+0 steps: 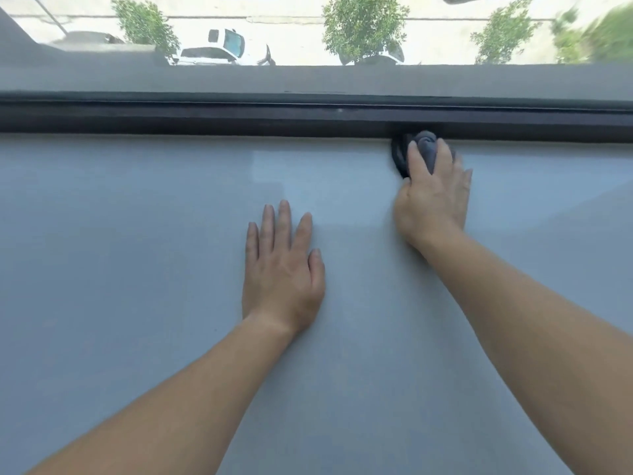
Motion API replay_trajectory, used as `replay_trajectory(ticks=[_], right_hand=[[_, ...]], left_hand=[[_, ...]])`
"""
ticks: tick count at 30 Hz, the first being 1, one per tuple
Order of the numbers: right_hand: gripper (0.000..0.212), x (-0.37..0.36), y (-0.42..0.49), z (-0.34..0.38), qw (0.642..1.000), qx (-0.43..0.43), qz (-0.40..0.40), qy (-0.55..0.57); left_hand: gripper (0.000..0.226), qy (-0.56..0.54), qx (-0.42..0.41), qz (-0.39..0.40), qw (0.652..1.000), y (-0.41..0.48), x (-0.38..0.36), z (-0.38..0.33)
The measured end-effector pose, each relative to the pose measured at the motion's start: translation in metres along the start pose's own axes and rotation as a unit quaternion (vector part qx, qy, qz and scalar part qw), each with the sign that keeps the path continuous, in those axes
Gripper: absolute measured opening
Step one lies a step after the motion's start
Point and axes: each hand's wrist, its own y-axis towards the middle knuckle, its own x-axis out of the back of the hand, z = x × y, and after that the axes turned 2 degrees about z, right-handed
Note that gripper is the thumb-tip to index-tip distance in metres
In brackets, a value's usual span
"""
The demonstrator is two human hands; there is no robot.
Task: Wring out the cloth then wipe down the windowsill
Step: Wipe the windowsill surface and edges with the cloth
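Observation:
A wide pale grey windowsill (137, 269) fills most of the view. My right hand (433, 197) grips a bunched dark grey cloth (424, 149) and holds it against the sill's far edge, right where the sill meets the dark window frame (239, 120). Part of the cloth pokes up between my fingers and part shows to the left of them; the rest is hidden under the hand. My left hand (282, 269) rests flat on the sill with fingers straight, nearer to me and left of the cloth.
The dark frame rail runs across the whole width behind the sill, with the window glass (308, 29) above it. Through the glass lie a street, parked cars and small trees far below.

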Motion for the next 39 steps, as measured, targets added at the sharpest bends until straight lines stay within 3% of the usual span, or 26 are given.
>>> replay_trajectory(ticks=[2,5,7,9,13,16,18,22,24,27,28,33,35,36,39], right_hand=[[0.060,-0.009,-0.009,0.029,0.999,0.051,0.005,0.009],[0.058,-0.019,-0.020,0.055,0.976,0.213,0.046,-0.003],[0.055,-0.015,-0.011,0.047,0.964,0.257,0.064,-0.014],[0.054,-0.007,0.001,0.021,0.967,0.246,0.055,-0.026],[0.053,0.018,0.027,-0.061,0.993,0.119,0.018,-0.015],[0.053,0.021,0.022,-0.072,0.999,0.042,-0.005,0.014],[0.054,0.013,0.004,-0.056,0.998,0.064,-0.010,0.023],[0.054,0.010,-0.021,-0.063,0.973,0.221,0.060,-0.018],[0.055,0.017,-0.002,-0.079,0.985,0.167,0.041,-0.016],[0.055,0.017,0.016,-0.080,0.999,0.003,-0.023,0.026],[0.055,0.015,0.009,-0.074,0.999,-0.002,-0.030,0.028],[0.055,0.008,-0.071,-0.073,0.969,0.236,0.070,0.019],[0.054,0.015,-0.061,-0.091,0.954,0.287,0.090,0.000],[0.054,0.018,-0.045,-0.099,0.959,0.274,0.075,-0.007],[0.055,0.027,0.000,-0.116,0.991,0.127,0.018,0.021]], left_hand=[[0.062,-0.002,-0.001,-0.004,1.000,0.000,0.000,0.001],[0.061,0.000,-0.002,-0.005,1.000,0.000,-0.001,0.001],[0.061,0.002,-0.003,-0.005,1.000,0.000,-0.002,0.001],[0.061,0.003,-0.003,-0.006,1.000,0.001,-0.002,0.001],[0.063,0.010,-0.002,0.004,1.000,-0.001,-0.002,0.001],[0.063,0.015,-0.001,0.002,1.000,0.000,-0.003,-0.001],[0.063,0.015,0.001,0.001,1.000,0.000,-0.003,-0.002],[0.063,0.015,0.002,0.003,1.000,-0.001,-0.003,-0.002],[0.063,0.011,0.000,0.002,1.000,-0.002,-0.002,-0.001],[0.065,0.001,0.003,0.004,1.000,-0.001,-0.002,0.000],[0.066,-0.005,0.007,0.001,1.000,0.000,-0.001,-0.001],[0.062,-0.052,-0.017,-0.029,0.998,-0.008,-0.002,-0.045],[0.061,-0.086,-0.047,-0.022,0.995,-0.020,-0.006,-0.076],[0.061,-0.095,-0.056,-0.013,0.994,-0.025,-0.009,-0.088],[0.063,-0.081,-0.063,0.010,0.995,-0.039,-0.024,-0.107]])
